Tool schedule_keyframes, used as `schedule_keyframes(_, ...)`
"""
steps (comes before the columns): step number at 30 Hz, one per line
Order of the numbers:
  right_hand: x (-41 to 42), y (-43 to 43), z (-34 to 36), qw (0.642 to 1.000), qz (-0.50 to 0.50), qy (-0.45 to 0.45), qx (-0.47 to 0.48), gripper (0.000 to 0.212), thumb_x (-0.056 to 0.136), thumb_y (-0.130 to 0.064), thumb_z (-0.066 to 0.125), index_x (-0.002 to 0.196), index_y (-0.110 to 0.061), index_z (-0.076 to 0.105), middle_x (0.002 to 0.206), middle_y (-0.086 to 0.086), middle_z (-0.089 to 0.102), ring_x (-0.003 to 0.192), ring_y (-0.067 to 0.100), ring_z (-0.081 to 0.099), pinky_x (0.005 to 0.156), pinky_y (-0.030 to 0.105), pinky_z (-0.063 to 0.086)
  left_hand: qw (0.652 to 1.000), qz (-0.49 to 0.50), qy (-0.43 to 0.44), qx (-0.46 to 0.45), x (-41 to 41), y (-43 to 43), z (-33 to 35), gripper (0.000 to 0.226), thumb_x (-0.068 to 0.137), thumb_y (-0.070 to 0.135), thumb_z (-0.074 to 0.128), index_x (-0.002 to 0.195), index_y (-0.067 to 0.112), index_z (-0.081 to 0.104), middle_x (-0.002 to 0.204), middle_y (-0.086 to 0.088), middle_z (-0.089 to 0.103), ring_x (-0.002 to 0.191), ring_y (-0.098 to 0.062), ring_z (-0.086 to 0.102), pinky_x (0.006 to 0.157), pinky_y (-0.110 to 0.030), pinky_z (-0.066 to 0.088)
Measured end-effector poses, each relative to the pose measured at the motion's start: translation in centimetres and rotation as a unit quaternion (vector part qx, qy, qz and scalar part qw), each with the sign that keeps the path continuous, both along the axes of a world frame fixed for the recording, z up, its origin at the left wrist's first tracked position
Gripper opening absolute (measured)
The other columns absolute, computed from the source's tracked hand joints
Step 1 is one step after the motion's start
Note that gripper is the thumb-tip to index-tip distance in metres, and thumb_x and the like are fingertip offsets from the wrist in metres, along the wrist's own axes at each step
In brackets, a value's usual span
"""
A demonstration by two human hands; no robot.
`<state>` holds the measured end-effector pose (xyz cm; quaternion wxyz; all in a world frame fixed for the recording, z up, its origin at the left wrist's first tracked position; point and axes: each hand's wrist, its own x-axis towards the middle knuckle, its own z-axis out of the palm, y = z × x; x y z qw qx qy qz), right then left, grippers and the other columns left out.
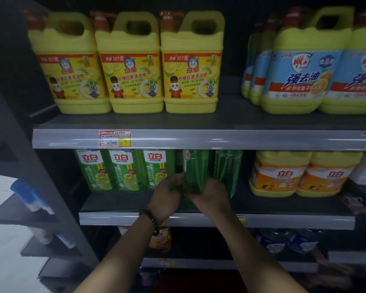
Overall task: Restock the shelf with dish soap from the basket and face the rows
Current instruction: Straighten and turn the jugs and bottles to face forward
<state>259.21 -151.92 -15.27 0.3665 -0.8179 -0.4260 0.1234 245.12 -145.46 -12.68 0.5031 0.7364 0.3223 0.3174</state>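
Note:
A green dish soap bottle (195,172) stands on the middle shelf (199,218), turned edge-on so its label does not face me. My left hand (167,196) grips its lower left side and my right hand (212,196) grips its lower right side. Left of it, three green bottles (125,170) stand in a row with labels facing front. Another green bottle (228,170) stands just right of the held one, also turned sideways. The basket is out of view.
Three yellow jugs (133,66) and blue-labelled jugs (304,70) fill the top shelf. Orange-labelled yellow jugs (302,176) stand right on the middle shelf. An orange bottle (161,240) sits on the lower shelf. A dark side rack (40,208) stands at left.

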Motion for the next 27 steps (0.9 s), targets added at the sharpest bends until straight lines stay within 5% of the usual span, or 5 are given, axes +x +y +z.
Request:
schedule_keyframes(4,0.2,0.1,0.0,0.996,-0.064,-0.053,-0.011,0.076,0.063,-0.086,0.068,0.104,-0.023,0.074,0.096,0.001,0.079,0.09,0.027,0.077,0.07,0.037,0.064,0.999,-0.022,0.029,0.017,-0.8,-0.5,0.0,0.052,0.096,-0.025,0.04,0.113,0.014,0.07,0.102,0.017,0.069,0.09,0.02,0.066,0.082,-0.005,0.05)
schedule_keyframes(8,-0.4,0.0,-0.1,0.996,-0.079,-0.042,0.01,0.081,0.064,-0.091,0.064,0.111,-0.025,0.072,0.101,0.0,0.08,0.093,0.027,0.077,0.074,0.038,0.065,0.999,-0.023,0.036,0.012,-0.8,0.6,1.1,0.038,0.099,-0.019,0.046,0.122,0.006,0.063,0.107,0.014,0.064,0.098,0.01,0.066,0.076,0.001,0.045)
schedule_keyframes(11,0.1,-0.5,-0.3,0.998,-0.051,-0.021,0.01,0.085,0.061,-0.092,0.066,0.117,-0.028,0.07,0.105,-0.005,0.08,0.095,0.023,0.077,0.075,0.039,0.065,0.997,-0.046,0.051,0.033,-0.2,0.8,3.0,0.052,0.096,-0.017,0.05,0.117,0.03,0.057,0.107,0.024,0.054,0.101,0.009,0.057,0.074,0.005,0.04)
schedule_keyframes(19,1.1,-1.9,-0.1,0.999,0.041,0.004,0.005,0.077,0.077,-0.078,0.069,0.139,-0.033,0.064,0.126,-0.007,0.077,0.113,0.019,0.073,0.092,0.04,0.063,0.996,-0.071,0.051,0.027,1.3,1.1,3.3,0.057,0.093,-0.017,0.053,0.101,0.039,0.056,0.105,0.02,0.063,0.085,0.026,0.061,0.077,-0.005,0.047)
schedule_keyframes(27,-0.1,-3.8,-2.5,0.992,-0.015,-0.058,0.114,0.046,0.098,-0.047,0.069,0.14,-0.028,0.066,0.127,0.001,0.074,0.114,0.024,0.071,0.094,0.035,0.06,0.999,-0.04,0.01,0.02,-1.3,0.5,0.3,0.043,0.105,0.008,0.058,0.139,0.034,0.052,0.133,0.021,0.063,0.117,0.016,0.06,0.095,-0.016,0.052)
